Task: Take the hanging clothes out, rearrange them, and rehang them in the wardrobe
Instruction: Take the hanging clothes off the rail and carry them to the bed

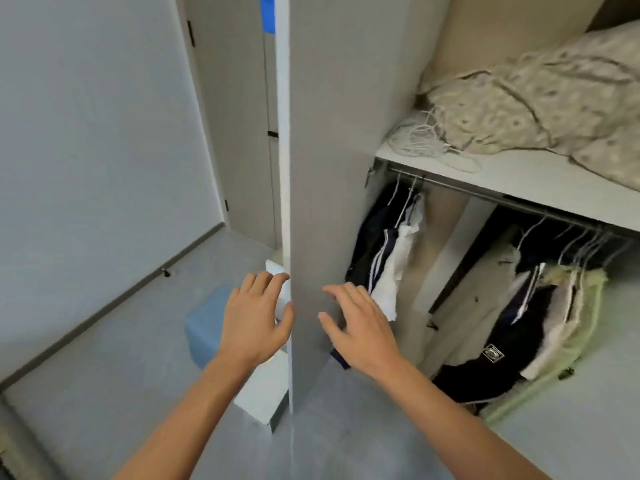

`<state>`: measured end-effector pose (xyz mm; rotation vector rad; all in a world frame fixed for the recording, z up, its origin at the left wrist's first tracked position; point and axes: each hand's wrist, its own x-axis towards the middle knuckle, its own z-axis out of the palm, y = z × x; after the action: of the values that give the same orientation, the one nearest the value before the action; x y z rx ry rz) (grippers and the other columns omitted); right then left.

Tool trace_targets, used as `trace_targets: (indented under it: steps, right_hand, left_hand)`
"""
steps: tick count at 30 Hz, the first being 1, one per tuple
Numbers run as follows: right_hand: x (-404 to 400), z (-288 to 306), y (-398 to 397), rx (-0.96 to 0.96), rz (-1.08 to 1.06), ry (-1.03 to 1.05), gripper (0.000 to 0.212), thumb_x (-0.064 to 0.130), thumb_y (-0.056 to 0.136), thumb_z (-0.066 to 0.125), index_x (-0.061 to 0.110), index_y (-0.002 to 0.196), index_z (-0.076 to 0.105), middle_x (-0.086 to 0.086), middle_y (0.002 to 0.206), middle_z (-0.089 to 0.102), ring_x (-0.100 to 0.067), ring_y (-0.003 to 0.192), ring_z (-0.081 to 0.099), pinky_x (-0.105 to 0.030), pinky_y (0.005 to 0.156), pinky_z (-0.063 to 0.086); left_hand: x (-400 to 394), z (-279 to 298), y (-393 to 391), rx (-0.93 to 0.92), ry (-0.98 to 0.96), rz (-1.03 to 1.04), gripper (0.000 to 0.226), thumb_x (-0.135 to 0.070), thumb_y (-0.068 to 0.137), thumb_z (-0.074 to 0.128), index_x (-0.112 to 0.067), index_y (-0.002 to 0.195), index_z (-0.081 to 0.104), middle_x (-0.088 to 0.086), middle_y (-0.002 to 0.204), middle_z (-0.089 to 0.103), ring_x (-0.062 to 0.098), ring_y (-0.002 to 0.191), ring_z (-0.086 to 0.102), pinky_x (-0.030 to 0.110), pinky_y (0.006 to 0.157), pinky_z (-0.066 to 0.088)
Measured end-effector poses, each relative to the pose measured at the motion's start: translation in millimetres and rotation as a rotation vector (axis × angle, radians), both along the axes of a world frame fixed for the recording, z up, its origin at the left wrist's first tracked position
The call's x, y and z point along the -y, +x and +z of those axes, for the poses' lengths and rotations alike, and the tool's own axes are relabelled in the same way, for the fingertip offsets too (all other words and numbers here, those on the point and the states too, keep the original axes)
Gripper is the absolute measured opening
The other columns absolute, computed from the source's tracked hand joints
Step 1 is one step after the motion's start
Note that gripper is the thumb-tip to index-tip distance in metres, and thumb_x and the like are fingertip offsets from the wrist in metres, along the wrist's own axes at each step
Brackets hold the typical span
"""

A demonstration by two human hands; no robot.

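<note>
At the edge of an open wardrobe door (322,168), two bare hands are seen with fingers spread and relaxed, nothing gripped. The left hand (254,318) is held on the outer side of the panel, its fingertips at or just touching the edge; the right hand (360,327) lies on the inner side, close to the door face, though contact cannot be confirmed.

Beyond the hands, the hanging clothes (388,251) are still on the rail (485,197) beneath the shelf (519,174), so none has yet been taken out. Two clusters are counted: a small one at the left end, of dark garments, one with white stripes, and a white piece, with about three hangers visible; and a larger one (540,306) to the right, well apart from it, where dark, white and pale green items are packed too tightly for a sure count. One rail and one shelf are shown, the latter bearing one patterned quilt (536,95) and one coil of white cord (426,140).

The step in hand is judged to be swinging the door fully clear. It would best be pushed wide by its edge, so that both clusters can be reached without hangers snagging on the panel.

One blue bin (204,327) and one white box (263,393) are seen on the floor behind the door.
</note>
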<state>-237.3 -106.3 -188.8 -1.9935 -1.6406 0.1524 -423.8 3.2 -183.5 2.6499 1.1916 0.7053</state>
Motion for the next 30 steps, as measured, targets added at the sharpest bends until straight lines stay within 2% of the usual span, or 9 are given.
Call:
trace_targets:
  steps: [5,14,17,20,25,30]
  right_hand:
    - [49,6,82,-0.049,-0.144,0.009,0.048,0.046,0.101,0.051,0.030,0.146,0.046,0.014,0.126,0.053,-0.012,0.121,0.049,-0.038,0.103,0.046]
    - [132,-6,222,-0.039,-0.312,0.029,0.050,0.047,0.101,0.051,0.034,0.148,0.039,0.016,0.129,0.051,-0.009,0.125,0.048,-0.036,0.103,0.048]
    - [150,-13,262,-0.039,-0.384,0.044,0.051,0.050,0.100,0.050,0.035,0.148,0.037,0.018,0.129,0.050,-0.008,0.124,0.049,-0.033,0.100,0.050]
    - [157,-22,296,-0.053,-0.444,0.045,0.056,0.052,0.100,0.049,0.038,0.151,0.033,0.019,0.129,0.048,-0.007,0.122,0.050,-0.033,0.098,0.052]
    - [148,-39,343,-0.053,-0.504,0.032,0.060,0.052,0.099,0.049,0.039,0.154,0.029,0.017,0.130,0.046,-0.011,0.124,0.052,-0.035,0.098,0.053]
    - [119,-53,391,-0.023,-0.563,0.003,0.058,0.047,0.098,0.051,0.033,0.152,0.033,0.012,0.136,0.048,-0.014,0.127,0.050,-0.037,0.097,0.055]
  left_hand:
    - [21,7,94,-0.035,0.050,-0.119,0.048,-0.043,0.093,0.052,-0.018,0.133,0.061,-0.002,0.113,0.060,0.026,0.103,0.054,0.042,0.078,0.049]
    - [75,-8,260,-0.074,0.006,-0.254,0.046,-0.039,0.094,0.056,-0.017,0.134,0.060,-0.003,0.109,0.058,0.025,0.099,0.053,0.039,0.074,0.046]
    - [85,-16,304,-0.095,-0.019,-0.289,0.048,-0.042,0.094,0.049,-0.017,0.134,0.060,-0.003,0.109,0.058,0.025,0.098,0.053,0.041,0.076,0.049]
    - [81,-23,338,-0.127,-0.032,-0.303,0.051,-0.045,0.093,0.043,-0.018,0.134,0.059,-0.002,0.112,0.059,0.026,0.101,0.054,0.041,0.077,0.049]
    - [56,-44,389,-0.188,-0.084,-0.306,0.045,-0.038,0.099,0.056,-0.016,0.138,0.055,0.001,0.117,0.059,0.027,0.108,0.055,0.041,0.080,0.049]
    - [19,-62,445,-0.209,-0.112,-0.331,0.043,-0.036,0.099,0.057,-0.013,0.135,0.054,0.006,0.118,0.058,0.031,0.110,0.055,0.045,0.083,0.050]
